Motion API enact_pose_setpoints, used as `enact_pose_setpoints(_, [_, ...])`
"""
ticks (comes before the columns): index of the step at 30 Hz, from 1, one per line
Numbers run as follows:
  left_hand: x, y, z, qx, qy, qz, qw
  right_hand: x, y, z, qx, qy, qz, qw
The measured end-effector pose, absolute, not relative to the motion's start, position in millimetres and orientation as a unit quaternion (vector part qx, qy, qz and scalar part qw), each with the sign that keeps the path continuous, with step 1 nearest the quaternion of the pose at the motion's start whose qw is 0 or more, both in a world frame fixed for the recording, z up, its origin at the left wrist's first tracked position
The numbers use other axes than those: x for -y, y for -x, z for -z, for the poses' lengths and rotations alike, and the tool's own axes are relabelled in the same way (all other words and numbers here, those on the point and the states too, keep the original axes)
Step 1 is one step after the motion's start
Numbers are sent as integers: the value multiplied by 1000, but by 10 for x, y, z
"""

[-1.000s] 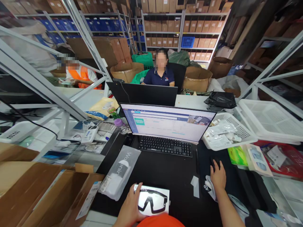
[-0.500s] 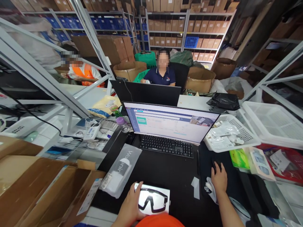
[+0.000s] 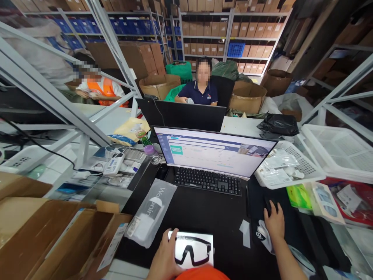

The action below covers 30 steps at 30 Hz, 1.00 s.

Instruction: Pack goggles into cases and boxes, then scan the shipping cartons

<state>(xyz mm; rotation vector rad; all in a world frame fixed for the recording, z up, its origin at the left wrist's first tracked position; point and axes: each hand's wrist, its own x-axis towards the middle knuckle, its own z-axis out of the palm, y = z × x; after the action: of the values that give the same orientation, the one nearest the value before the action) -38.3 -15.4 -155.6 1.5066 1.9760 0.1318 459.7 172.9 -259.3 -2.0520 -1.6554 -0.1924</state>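
Since a second ago, a small pale object (image 3: 190,100) has come into view in the hand (image 3: 183,100) of the co-worker in a navy-blue collared shirt (image 3: 201,94); the person's own hands hold their places, so their handling seems unchanged. The left hand (image 3: 165,253) grasps the left side of one white rectangular box printed with black wraparound glasses (image 3: 194,251), on the near part of the black desktop (image 3: 210,212). The right hand (image 3: 274,222) lies over one black mouse (image 3: 267,203); whether it grips cannot be told. Beyond stand one black keyboard (image 3: 207,181) and two black flat monitors (image 3: 215,153).
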Motion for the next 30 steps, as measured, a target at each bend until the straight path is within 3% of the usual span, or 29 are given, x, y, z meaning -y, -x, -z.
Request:
enact_pose_setpoints(7, [100, 307, 1634, -754, -568, -67, 321, -1775, -4361, 1908, 578, 730, 153, 331])
enact_pose_setpoints(12, [-188, 570, 1672, -738, -599, -166, 264, -1912, -3770, 1499, 662, 668, 136, 311])
enact_pose_setpoints(16, [-906, 773, 1671, -681, -674, -261, 118, -1978, -2733, 1606, 772, 562, 40, 295])
enact_pose_setpoints(20, [-1715, 753, 1818, -593, -772, -230, 7, -2112, -1686, 1884, 820, 515, 17, 248])
enact_pose_setpoints(30, [-2337, 760, 2128, -598, -783, -174, -9, -2484, -1163, 2189, 812, 548, -19, 198])
